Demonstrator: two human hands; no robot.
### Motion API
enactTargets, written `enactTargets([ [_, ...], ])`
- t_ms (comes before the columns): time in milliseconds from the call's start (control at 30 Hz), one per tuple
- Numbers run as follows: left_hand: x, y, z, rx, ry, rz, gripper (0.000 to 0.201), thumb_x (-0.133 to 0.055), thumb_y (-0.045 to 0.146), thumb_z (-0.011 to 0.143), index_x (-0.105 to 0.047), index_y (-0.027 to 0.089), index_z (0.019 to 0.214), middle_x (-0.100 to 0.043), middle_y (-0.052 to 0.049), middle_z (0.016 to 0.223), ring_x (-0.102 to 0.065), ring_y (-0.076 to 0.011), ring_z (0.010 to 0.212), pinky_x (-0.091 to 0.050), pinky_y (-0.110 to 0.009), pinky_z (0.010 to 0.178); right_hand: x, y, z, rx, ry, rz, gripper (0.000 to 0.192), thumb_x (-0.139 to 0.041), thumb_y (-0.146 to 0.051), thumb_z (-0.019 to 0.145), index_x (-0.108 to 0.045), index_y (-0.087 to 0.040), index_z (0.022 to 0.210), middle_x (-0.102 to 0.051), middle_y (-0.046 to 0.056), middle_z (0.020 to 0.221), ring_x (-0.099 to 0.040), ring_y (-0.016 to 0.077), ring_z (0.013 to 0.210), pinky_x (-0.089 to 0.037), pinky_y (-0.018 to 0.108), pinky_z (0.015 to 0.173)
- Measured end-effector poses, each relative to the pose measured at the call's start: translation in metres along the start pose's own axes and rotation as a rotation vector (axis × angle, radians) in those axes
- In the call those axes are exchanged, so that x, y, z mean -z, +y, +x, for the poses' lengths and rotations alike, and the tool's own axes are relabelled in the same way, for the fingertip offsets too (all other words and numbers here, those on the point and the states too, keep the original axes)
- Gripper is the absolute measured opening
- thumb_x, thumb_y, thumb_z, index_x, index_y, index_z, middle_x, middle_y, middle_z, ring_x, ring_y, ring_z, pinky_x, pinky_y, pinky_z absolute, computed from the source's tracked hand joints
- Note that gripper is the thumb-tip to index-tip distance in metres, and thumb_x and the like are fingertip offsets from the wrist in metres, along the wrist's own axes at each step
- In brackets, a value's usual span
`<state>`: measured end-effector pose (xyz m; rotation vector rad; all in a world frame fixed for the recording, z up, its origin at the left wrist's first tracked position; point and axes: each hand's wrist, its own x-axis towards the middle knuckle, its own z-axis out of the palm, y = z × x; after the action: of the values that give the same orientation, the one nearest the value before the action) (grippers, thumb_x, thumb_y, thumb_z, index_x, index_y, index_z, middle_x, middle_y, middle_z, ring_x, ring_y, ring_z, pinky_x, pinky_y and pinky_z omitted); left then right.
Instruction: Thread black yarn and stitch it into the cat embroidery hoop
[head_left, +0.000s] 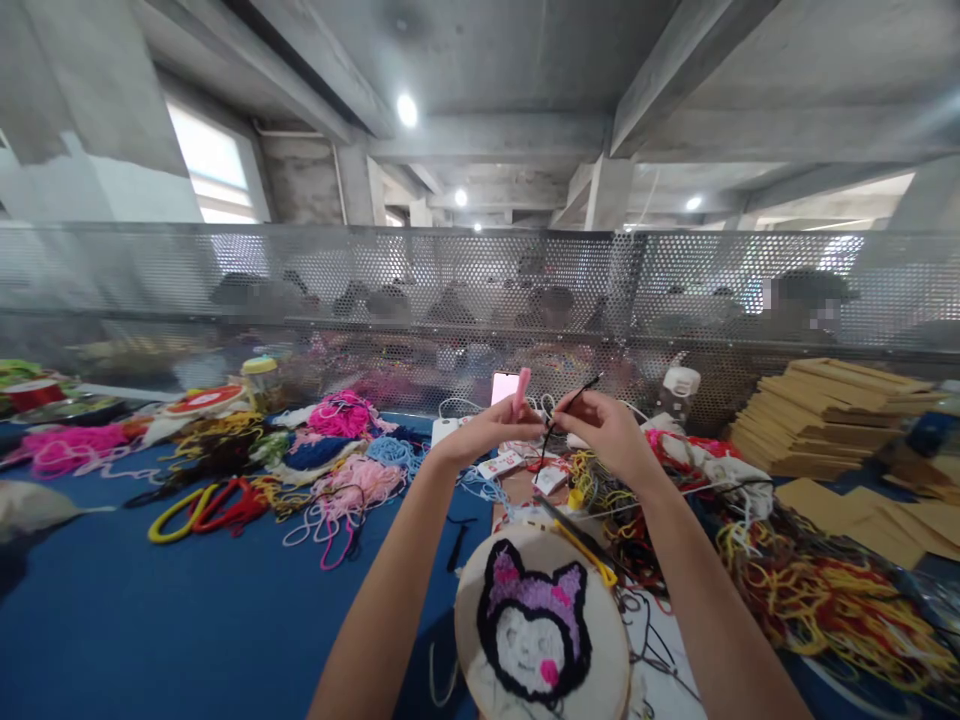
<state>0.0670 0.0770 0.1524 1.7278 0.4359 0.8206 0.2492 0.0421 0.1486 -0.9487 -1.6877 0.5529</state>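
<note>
Above a blue counter (150, 620) strewn with yarn, the left hand (491, 428) pinches a pink punch needle (520, 392) upright, tip raised to meet the black yarn (571, 403) that the right hand (611, 428) pinches taut just beside it; the embroidery hoop (541, 630), its cat face half filled, lies below between the forearms, close for stitching.

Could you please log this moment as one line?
left hand: holds pink tool | right hand: pinches black yarn | embroidery hoop: below hands
</note>
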Motion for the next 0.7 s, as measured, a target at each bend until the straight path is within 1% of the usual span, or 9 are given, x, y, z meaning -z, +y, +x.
enactTargets([
  [33,-0.0001,0.001,-0.0012,0.011,-0.024,0.041,0.019,-0.064,0.024,0.07,-0.052,0.015,0.08,-0.053,-0.001,0.077,-0.048,-0.01,0.071,-0.038,-0.024,0.067,-0.001,0.0,-0.0004,0.006,-0.002,-0.014,0.012,-0.062,-0.028,0.072,-0.06,-0.018,0.078,-0.064,0.002,0.071,-0.06,0.0169,0.068,-0.048,0.031,0.067],
  [100,-0.0008,0.0015,-0.0017,0.011,-0.05,0.086,0.022,-0.067,0.023,0.067,-0.047,0.016,0.071,-0.049,0.002,0.068,-0.046,-0.0086,0.065,-0.038,-0.025,0.064,-0.0022,-0.0008,-0.0013,0.013,-0.008,-0.031,0.012,-0.061,-0.029,0.073,-0.061,-0.018,0.079,-0.065,0.003,0.073,-0.061,0.0173,0.068,-0.048,0.032,0.067],
  [167,-0.0023,0.0,0.0003,-0.016,-0.022,0.088,0.033,-0.069,0.023,0.065,-0.036,0.017,0.062,-0.043,0.005,0.061,-0.044,-0.0073,0.059,-0.037,-0.024,0.06,-0.0035,-0.0026,-0.0024,0.01,-0.017,-0.015,0.013,-0.061,-0.029,0.073,-0.061,-0.018,0.079,-0.065,0.003,0.073,-0.061,0.0175,0.069,-0.048,0.031,0.067],
  [267,-0.0045,-0.0034,0.0041,-0.043,0.043,0.1,0.043,-0.07,0.023,0.063,-0.027,0.019,0.059,-0.037,0.007,0.056,-0.041,-0.0061,0.055,-0.035,-0.023,0.056,-0.006,-0.0055,-0.0036,0.001,-0.02,0.039,0.011,-0.061,-0.028,0.073,-0.061,-0.018,0.078,-0.065,0.003,0.071,-0.061,0.017,0.068,-0.048,0.03,0.065],
  [333,-0.0053,-0.0047,0.0051,-0.051,0.066,0.097,0.045,-0.07,0.022,0.061,-0.025,0.019,0.058,-0.034,0.008,0.055,-0.038,-0.0051,0.052,-0.035,-0.023,0.055,-0.0073,-0.0069,-0.0039,0.002,-0.01,0.052,0.011,-0.062,-0.027,0.072,-0.061,-0.017,0.077,-0.065,0.002,0.071,-0.061,0.0165,0.067,-0.048,0.029,0.065],
  [467,-0.0069,-0.0026,0.0032,-0.046,0.053,0.078,0.047,-0.07,0.021,0.06,-0.023,0.02,0.058,-0.03,0.008,0.056,-0.034,-0.0043,0.052,-0.034,-0.023,0.056,-0.0072,-0.008,-0.0041,0.005,0.011,0.073,0.013,-0.063,-0.03,0.071,-0.061,-0.018,0.077,-0.065,0.002,0.069,-0.061,0.0162,0.066,-0.047,0.028,0.064],
  [600,-0.0096,0.0011,0.0008,-0.023,-0.014,0.027,0.046,-0.069,0.02,0.06,-0.023,0.02,0.059,-0.03,0.008,0.056,-0.036,-0.0047,0.053,-0.037,-0.024,0.061,-0.0037,-0.0079,-0.0038,-0.003,0.038,0.106,0.015,-0.064,-0.031,0.07,-0.06,-0.019,0.078,-0.064,0.001,0.069,-0.061,0.0157,0.066,-0.046,0.028,0.064],
  [700,-0.0098,0.0011,0.0008,-0.006,-0.045,0.003,0.045,-0.069,0.019,0.061,-0.024,0.02,0.059,-0.034,0.008,0.057,-0.04,-0.0052,0.054,-0.04,-0.026,0.065,-0.0006,-0.0081,-0.003,-0.01,0.053,0.11,0.016,-0.065,-0.031,0.07,-0.061,-0.019,0.079,-0.064,0.001,0.07,-0.06,0.0155,0.067,-0.047,0.029,0.064],
])
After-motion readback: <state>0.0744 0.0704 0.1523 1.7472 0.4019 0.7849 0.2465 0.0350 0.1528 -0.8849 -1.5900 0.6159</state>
